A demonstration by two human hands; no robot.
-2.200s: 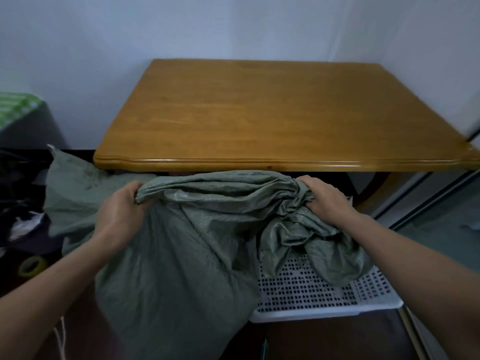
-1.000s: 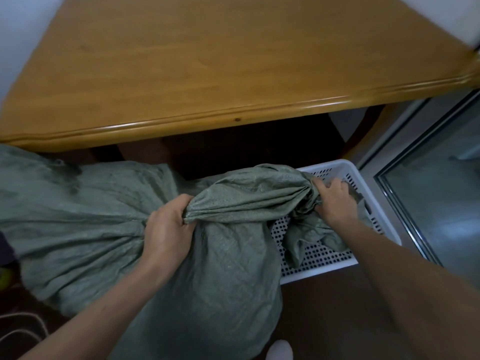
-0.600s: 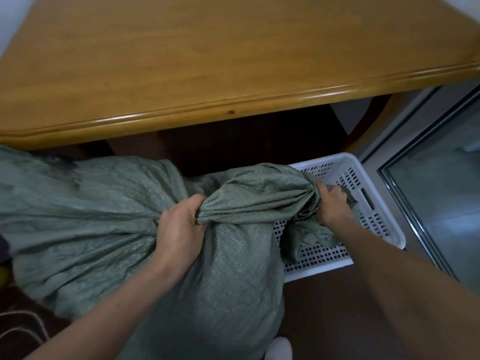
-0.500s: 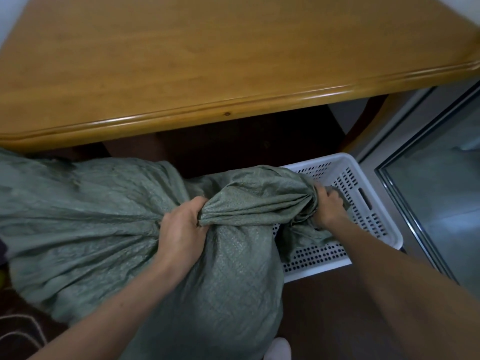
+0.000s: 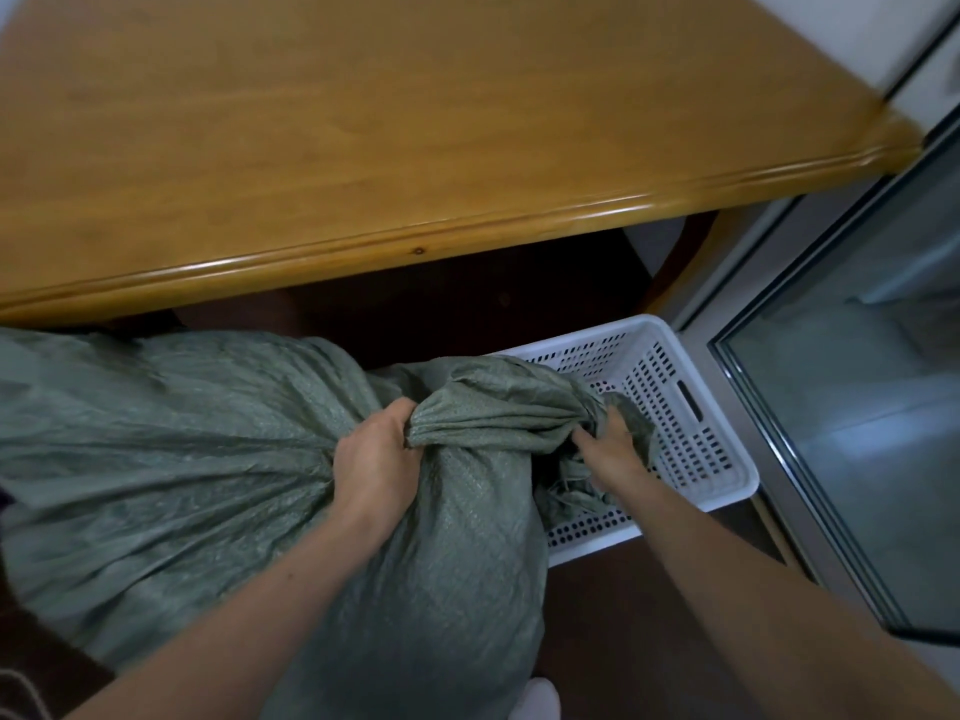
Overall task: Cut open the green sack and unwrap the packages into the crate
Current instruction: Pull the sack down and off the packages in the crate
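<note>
On the dark floor below a wooden table [image 5: 415,122], a large green sack [image 5: 182,459] lies slumped, its bunched neck draped into the near-left part of a white perforated crate [image 5: 691,439]. The left hand [image 5: 374,459] clenches a fold of the sack's cloth. The right hand [image 5: 608,449] grips the gathered neck over the crate. About two seconds earlier both hands held the sack higher, level with the table edge; now it sits lower, with both grips unchanged. A glass door [image 5: 857,433] stands at the right.
</note>
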